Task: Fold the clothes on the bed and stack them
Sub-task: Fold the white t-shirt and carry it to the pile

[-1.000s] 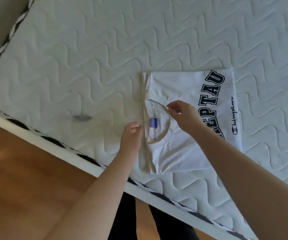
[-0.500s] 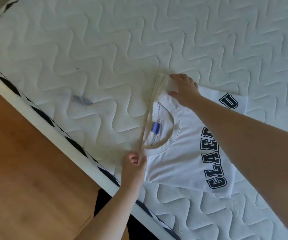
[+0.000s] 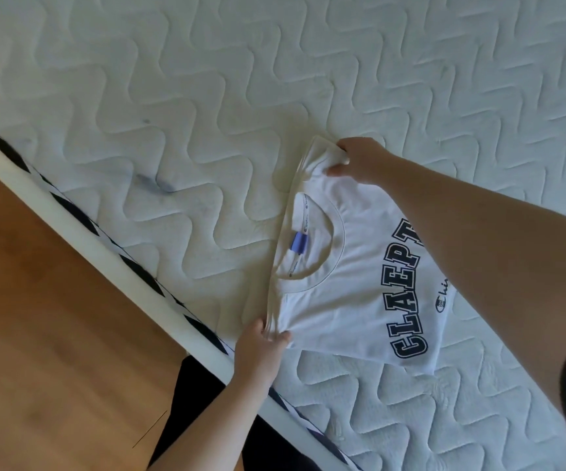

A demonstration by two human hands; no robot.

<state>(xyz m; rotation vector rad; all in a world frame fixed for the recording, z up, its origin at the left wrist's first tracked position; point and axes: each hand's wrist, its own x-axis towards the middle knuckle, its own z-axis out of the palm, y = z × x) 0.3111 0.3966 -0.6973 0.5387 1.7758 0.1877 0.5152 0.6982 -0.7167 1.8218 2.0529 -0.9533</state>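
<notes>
Left hand (image 3: 263,345): fingers (image 3: 283,336) curled and pinching the near corner of the folded white T-shirt (image 3: 353,300), layers bunched between thumb and fingers. Right hand (image 3: 359,161): fingers (image 3: 336,171) closed around the far corner of the same collar-side edge, cloth gathered into a small wad under the palm. Both grips sit on the edge that carries the neckline (image 3: 309,246); that edge looks raised slightly off the mattress (image 3: 173,96), though the view does not settle whether it is lifted or only drawn taut.

Shirt position: lies on the mattress near the bed edge (image 3: 105,246), printed front up, lettering (image 3: 407,294) running toward the right forearm, which hides part of it. Wooden floor (image 3: 54,334) just beyond the bed edge.

Risks, judged from this state:
- Only two corners are held. If the shirt is lifted or swung, the free lower layers may hang open and the fold come undone.
- Bunching at both pinches could set creases at the shoulders unless the cloth is smoothed on release.
- The near corner is close to the bed edge; a pull toward the body could drag the shirt off onto the floor.
- Uneven tension between the hands would skew the next fold.

No stack is in view.
</notes>
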